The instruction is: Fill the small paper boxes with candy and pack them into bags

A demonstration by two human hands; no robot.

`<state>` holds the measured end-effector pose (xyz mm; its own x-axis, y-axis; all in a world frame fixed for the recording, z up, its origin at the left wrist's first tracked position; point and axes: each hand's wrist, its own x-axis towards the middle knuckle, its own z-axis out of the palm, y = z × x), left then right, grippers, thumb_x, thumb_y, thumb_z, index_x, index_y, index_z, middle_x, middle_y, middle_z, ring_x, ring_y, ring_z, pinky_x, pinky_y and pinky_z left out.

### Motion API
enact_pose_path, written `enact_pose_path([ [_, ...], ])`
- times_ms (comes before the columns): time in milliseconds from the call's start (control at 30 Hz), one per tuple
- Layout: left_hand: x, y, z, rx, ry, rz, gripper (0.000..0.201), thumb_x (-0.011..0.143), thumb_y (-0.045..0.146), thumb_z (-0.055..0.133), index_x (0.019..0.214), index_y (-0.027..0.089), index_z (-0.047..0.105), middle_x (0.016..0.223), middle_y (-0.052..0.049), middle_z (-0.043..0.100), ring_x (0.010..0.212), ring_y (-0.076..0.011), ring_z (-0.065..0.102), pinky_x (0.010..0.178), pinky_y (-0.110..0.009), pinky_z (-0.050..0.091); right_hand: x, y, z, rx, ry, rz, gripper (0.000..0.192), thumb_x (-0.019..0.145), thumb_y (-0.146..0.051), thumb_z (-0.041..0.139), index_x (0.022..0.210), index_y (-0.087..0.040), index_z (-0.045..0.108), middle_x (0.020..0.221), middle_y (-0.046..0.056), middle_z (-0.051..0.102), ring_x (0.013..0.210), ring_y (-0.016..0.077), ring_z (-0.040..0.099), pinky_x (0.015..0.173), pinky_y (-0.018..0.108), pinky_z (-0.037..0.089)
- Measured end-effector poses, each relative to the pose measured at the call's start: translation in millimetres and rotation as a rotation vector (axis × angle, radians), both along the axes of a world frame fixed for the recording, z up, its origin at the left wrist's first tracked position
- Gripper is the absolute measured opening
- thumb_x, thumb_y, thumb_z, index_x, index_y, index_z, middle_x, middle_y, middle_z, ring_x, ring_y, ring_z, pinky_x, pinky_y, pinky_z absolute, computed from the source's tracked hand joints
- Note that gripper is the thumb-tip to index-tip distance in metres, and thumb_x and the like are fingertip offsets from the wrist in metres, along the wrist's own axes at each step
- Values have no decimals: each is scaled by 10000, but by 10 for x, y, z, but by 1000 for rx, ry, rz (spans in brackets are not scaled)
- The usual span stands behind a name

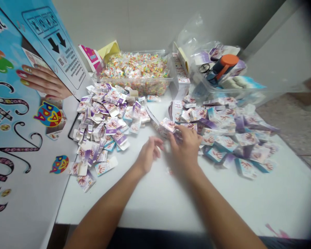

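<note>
Head view: we see our right hand (186, 143) on the white counter (248, 200), fingers curled around a small purple and white box (168, 124) and pinching it at the near edge of the right pile (230, 135). Our left hand (148, 154) hovers just beside the right hand, fingers loosely bent and holding nothing, though blur keeps us from seeing the fingertips clearly. The right pile of flat, closed boxes spreads away from the right hand toward the counter's far right. On the other side of the hands lies the left pile (103, 128), where many boxes stand open with flaps up. Beyond both piles, against the wall, a clear tub (137, 74) holds small multicoloured packets. Right of the tub sits a clear bin (223, 79) with an orange-topped tool (223, 65) and scissors (204, 68) inside. Left of the left pile, a large printed poster (18, 114) leans over the counter's edge.
</note>
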<state>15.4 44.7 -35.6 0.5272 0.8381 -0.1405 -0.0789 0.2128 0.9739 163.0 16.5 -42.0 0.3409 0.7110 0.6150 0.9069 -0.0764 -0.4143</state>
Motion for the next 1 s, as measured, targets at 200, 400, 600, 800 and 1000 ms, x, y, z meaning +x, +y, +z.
enact_pose_path([
  [200, -18, 28, -17, 13, 16, 19, 761, 852, 825, 233, 984, 151, 562, 854, -55, 597, 584, -110, 515, 505, -237, 348, 360, -94, 255, 336, -14, -215, 262, 895, -377, 626, 1082, -194, 637, 1084, 126, 705, 1037, 298, 616, 935, 467, 396],
  [400, -21, 27, -46, 6, 30, 8, 738, 868, 807, 231, 997, 156, 555, 857, -49, 595, 591, -106, 512, 523, -233, 353, 778, -156, 310, 360, -1, -353, 171, 901, -324, 613, 946, -170, 673, 1115, 160, 691, 1091, 338, 584, 962, 551, 369],
  [600, -22, 27, -57, 11, 41, 15, 727, 879, 795, 224, 995, 160, 559, 856, -47, 593, 590, -108, 515, 512, -233, 354, 497, -175, 314, 410, -44, -182, 96, 905, -265, 583, 854, -200, 632, 954, 102, 705, 933, 255, 626, 867, 425, 449],
  [800, -19, 28, -56, 29, 47, 26, 738, 885, 788, 219, 1012, 154, 574, 836, -53, 597, 578, -117, 522, 510, -245, 370, 5, -160, 179, -154, 38, 78, 260, 910, -455, 565, 923, -197, 601, 809, 52, 660, 710, 192, 590, 623, 287, 388],
  [1000, -17, 34, -49, 20, 51, 9, 726, 896, 773, 218, 1011, 149, 571, 819, -59, 610, 576, -120, 523, 512, -246, 379, -41, -36, 70, -407, -22, -101, 354, 947, -512, 504, 824, -196, 609, 779, 57, 658, 699, 192, 571, 608, 291, 283],
])
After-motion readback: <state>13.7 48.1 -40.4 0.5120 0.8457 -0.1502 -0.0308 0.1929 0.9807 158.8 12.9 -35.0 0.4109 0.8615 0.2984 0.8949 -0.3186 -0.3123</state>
